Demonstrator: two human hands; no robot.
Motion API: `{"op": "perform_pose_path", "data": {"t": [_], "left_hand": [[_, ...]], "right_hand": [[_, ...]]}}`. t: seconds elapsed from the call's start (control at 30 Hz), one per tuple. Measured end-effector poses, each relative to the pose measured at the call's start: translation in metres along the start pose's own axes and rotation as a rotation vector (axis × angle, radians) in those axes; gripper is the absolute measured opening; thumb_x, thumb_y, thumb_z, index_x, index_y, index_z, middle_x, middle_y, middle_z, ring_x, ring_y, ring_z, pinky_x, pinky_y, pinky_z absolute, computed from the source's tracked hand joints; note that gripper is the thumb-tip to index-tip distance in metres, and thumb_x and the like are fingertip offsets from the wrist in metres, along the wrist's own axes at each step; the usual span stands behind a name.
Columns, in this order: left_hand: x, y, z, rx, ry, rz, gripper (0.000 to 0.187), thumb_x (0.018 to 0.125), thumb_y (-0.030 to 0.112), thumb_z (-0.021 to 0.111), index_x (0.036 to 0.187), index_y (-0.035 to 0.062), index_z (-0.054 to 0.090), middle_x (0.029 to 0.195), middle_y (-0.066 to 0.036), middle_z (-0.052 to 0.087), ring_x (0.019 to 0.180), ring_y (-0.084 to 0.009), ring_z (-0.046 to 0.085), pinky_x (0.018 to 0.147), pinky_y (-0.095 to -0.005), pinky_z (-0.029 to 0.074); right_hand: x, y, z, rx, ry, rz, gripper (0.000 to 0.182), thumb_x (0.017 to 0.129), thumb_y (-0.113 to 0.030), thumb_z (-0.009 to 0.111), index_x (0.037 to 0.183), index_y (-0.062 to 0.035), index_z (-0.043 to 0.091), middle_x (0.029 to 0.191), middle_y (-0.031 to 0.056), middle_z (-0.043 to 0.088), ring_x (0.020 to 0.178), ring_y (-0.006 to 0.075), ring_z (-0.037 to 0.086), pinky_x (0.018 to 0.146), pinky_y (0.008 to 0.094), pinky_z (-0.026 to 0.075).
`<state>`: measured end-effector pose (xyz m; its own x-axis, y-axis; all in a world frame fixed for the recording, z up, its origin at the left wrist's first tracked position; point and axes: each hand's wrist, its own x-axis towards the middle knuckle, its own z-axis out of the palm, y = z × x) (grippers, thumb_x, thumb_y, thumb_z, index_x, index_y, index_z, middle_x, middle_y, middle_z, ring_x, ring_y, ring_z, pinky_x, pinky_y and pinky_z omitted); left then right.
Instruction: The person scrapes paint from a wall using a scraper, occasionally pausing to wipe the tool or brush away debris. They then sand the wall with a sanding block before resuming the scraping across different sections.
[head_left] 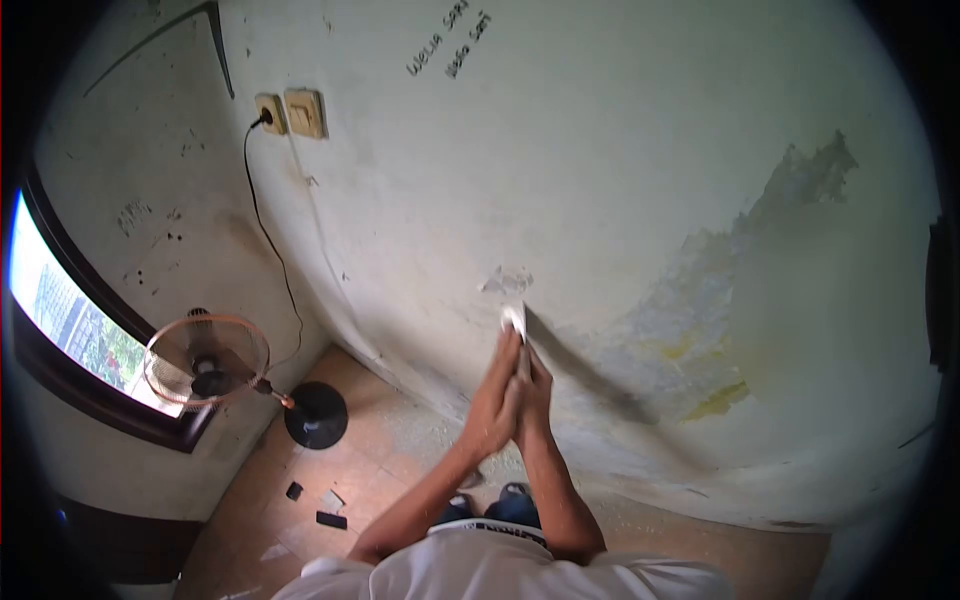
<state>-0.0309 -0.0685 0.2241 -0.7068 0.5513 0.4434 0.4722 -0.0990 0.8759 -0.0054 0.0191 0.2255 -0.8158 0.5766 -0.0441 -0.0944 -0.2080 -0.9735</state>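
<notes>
Clamping pale tool point(516, 319) w/ L hand point(494, 408) + R hand point(536, 398) nr wall point(420, 200); plug point(265, 117) in socket point(274, 103)

Pale flat tool point(515, 319), thin edge, tilted up between my left hand point(537, 392) and right hand point(492, 412); wall contact unclear. Wall point(420, 200) off-white, scuffed. I see small gray chipped patch point(508, 279) just beyond hands, big gray-yellow rough patch point(690, 300) to their right.

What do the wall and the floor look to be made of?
The wall looks like plaster or cement, painted dull white, flaked to grey patches. The floor seems smooth orange-tan tile, perhaps ceramic, given its straight joint lines.
</notes>
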Motion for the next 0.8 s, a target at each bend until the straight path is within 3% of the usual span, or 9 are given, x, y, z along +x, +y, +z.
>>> {"op": "perform_pose_path", "data": {"t": [0.17,0.3,0.37,0.4,0.5,0.53,0.57,0.63,0.8], "left_hand": [[0.021,0.012,-0.029,0.024,0.022,0.04,0.065,0.11,0.035,0.036,0.163,-0.0022,0.03,0.173,-0.024,0.019,0.162,-0.0379,0.013,0.131,-0.0441,0.012],[-0.002,0.005,-0.017,0.057,-0.066,-0.012,0.061,0.112,0.031,0.033,0.163,-0.002,0.03,0.173,-0.023,0.02,0.162,-0.036,0.015,0.131,-0.0436,0.011],[0.022,-0.005,-0.029,0.057,0.003,0.014,0.061,0.111,0.029,0.034,0.163,-0.0025,0.03,0.173,-0.023,0.02,0.162,-0.035,0.015,0.131,-0.0419,0.012],[0.032,0.004,-0.039,0.035,0.0,-0.025,0.061,0.11,0.027,0.035,0.163,-0.0027,0.029,0.173,-0.023,0.021,0.162,-0.0343,0.015,0.131,-0.041,0.013],[0.021,0.015,-0.045,0.013,-0.051,-0.004,0.061,0.111,0.027,0.033,0.164,-0.0028,0.028,0.173,-0.022,0.019,0.162,-0.0352,0.015,0.13,-0.0415,0.014],[0.01,0.017,-0.041,0.005,-0.068,-0.027,0.06,0.111,0.025,0.035,0.165,0.0002,0.028,0.175,-0.02,0.016,0.162,-0.0351,0.017,0.13,-0.0404,0.017],[0.0,0.022,-0.038,-0.02,-0.068,-0.042,0.061,0.111,0.025,0.035,0.166,0.0009,0.025,0.175,-0.02,0.014,0.162,-0.0352,0.016,0.13,-0.0411,0.017],[-0.004,0.031,-0.039,-0.097,-0.068,-0.073,0.061,0.112,0.028,0.034,0.166,0.001,0.023,0.176,-0.02,0.012,0.162,-0.0348,0.013,0.13,-0.0409,0.016],[0.031,0.018,-0.051,-0.156,0.031,-0.059,0.062,0.114,0.032,0.031,0.166,0.0001,0.023,0.175,-0.02,0.013,0.163,-0.0327,0.01,0.13,-0.0402,0.015]], "right_hand": [[0.012,0.003,0.024,0.07,-0.092,-0.173,0.052,0.111,-0.029,0.052,0.152,0.0032,0.052,0.15,0.0128,0.059,0.134,0.0189,0.057,0.11,0.0316,0.045],[-0.009,0.0,0.015,0.211,-0.058,0.016,0.056,0.111,-0.028,0.049,0.158,0.0026,0.043,0.16,0.0157,0.049,0.145,0.024,0.05,0.118,0.035,0.041],[0.01,0.029,0.026,0.063,-0.12,-0.286,0.055,0.112,-0.029,0.048,0.156,0.0037,0.044,0.16,0.0154,0.049,0.145,0.0228,0.049,0.118,0.0348,0.042],[0.008,0.019,0.039,0.238,-0.039,-0.109,0.052,0.113,-0.028,0.047,0.154,0.0031,0.048,0.147,0.0134,0.06,0.132,0.0195,0.059,0.108,0.0318,0.048],[0.005,-0.001,0.033,0.147,-0.028,0.019,0.047,0.114,-0.027,0.046,0.152,0.0012,0.052,0.131,0.0102,0.067,0.112,0.015,0.064,0.096,0.0297,0.052],[0.004,-0.001,0.031,0.152,0.003,-0.02,0.045,0.114,-0.026,0.047,0.151,-0.0013,0.055,0.112,0.0048,0.068,0.091,0.0104,0.062,0.078,0.0264,0.051],[-0.001,-0.007,0.024,0.135,-0.05,0.018,0.044,0.114,-0.027,0.047,0.148,-0.0015,0.058,0.104,0.0018,0.066,0.083,0.0078,0.06,0.068,0.0243,0.048],[-0.012,-0.033,0.022,0.086,-0.041,0.193,0.042,0.113,-0.029,0.048,0.145,-0.0041,0.061,0.094,-0.002,0.063,0.076,0.0054,0.055,0.06,0.0241,0.044],[0.023,-0.053,0.048,0.038,-0.051,0.166,0.041,0.113,-0.032,0.048,0.145,-0.0098,0.062,0.085,-0.0016,0.059,0.062,0.0067,0.051,0.047,0.0253,0.039]]}}
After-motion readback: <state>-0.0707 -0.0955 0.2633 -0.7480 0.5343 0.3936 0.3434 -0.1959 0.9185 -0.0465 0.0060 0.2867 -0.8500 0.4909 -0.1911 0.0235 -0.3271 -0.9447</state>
